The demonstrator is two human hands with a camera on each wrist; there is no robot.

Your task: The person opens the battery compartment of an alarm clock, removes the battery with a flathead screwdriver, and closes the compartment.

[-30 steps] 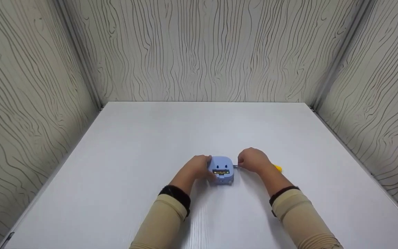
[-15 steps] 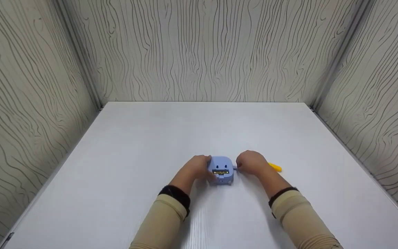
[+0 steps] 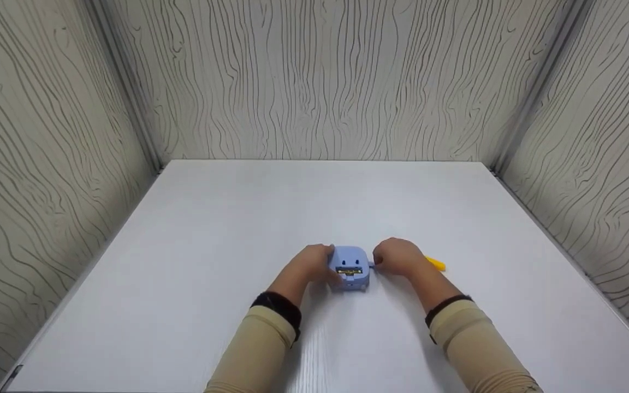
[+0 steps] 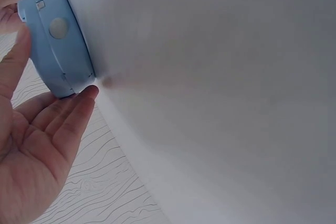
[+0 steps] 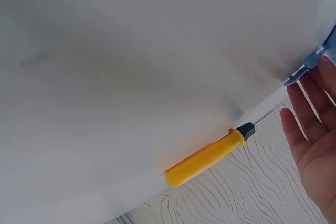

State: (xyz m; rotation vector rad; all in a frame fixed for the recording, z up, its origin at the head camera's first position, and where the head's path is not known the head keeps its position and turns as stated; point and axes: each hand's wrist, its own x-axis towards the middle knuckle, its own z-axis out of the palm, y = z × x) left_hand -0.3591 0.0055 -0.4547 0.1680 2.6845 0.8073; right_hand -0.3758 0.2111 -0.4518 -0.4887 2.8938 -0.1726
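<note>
A light-blue rounded device with two dark eye-like dots and a slot stands on the white table. My left hand grips its left side, thumb on the near face and fingers at the far side. In the left wrist view, the device's side shows a round pale button. At the device's right, my right hand pinches a narrow blue flap that sticks out from it. How the flap joins the device is hidden. Beyond the right hand lies a yellow-handled screwdriver, its metal shaft ending near a fingertip.
The white table stretches around both hands. Wood-patterned panels rise at the back and both sides. In the head view, the right hand and forearm partly cover the screwdriver.
My right hand has shifted slightly left and down, closer to the device, and more of the yellow handle shows behind it. The left hand and the device stay in place.
</note>
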